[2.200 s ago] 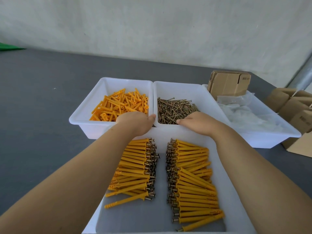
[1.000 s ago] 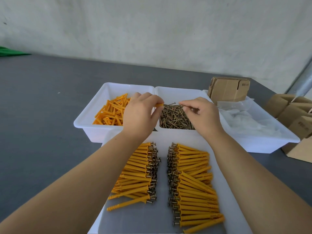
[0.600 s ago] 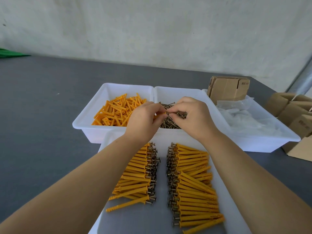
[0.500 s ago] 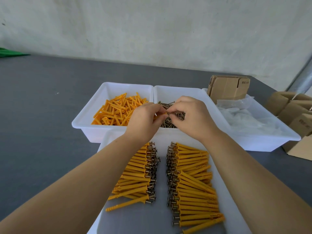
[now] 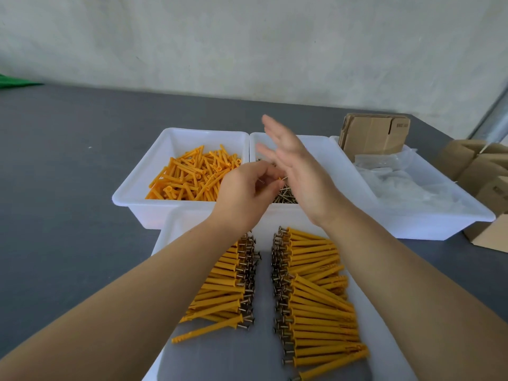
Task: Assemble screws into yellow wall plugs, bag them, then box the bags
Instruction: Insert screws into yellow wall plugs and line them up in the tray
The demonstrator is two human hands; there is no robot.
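Now the right hand (image 5: 295, 174) has let go: half a sec ago its fingertips were pinched at the screw against the left hand, and at this moment its fingers are straight and fanned, palm flat, angled toward the left hand's fingertips. It holds nothing. Left hand (image 5: 244, 193) is curled round a plug-and-screw (image 5: 283, 179); only a short yellow tip w/ a bit of metal pokes out between thumb and forefinger, the rest is hidden in the fist, so how deep the screw sits can't be told.

Reading of the change: pinch-and-start is done, and the flat palm looks set to tap or push the screw head home. That's a guess from the pose, not sth seen.

Both hands hover over the screw bin (image 5: 324, 149), where loose screws (image 5: 286, 195) show below the wrists. Loose yellow plugs (image 5: 192, 174) lie in the bin (image 5: 176, 138) to its left. Near tray (image 5: 176, 229) carries two rows of finished pieces: left row (image 5: 228, 287) and right row (image 5: 316, 298), screw heads facing the gap between them.

Task status: assembly stage only. Clear bags (image 5: 398, 182) sit in the right bin (image 5: 439, 224) untouched, flat cartons (image 5: 373, 133) stand at its far end, and more cardboard boxes (image 5: 478, 171) wait at the table's right edge. Bagging and boxing not yet begun, by the look of it.
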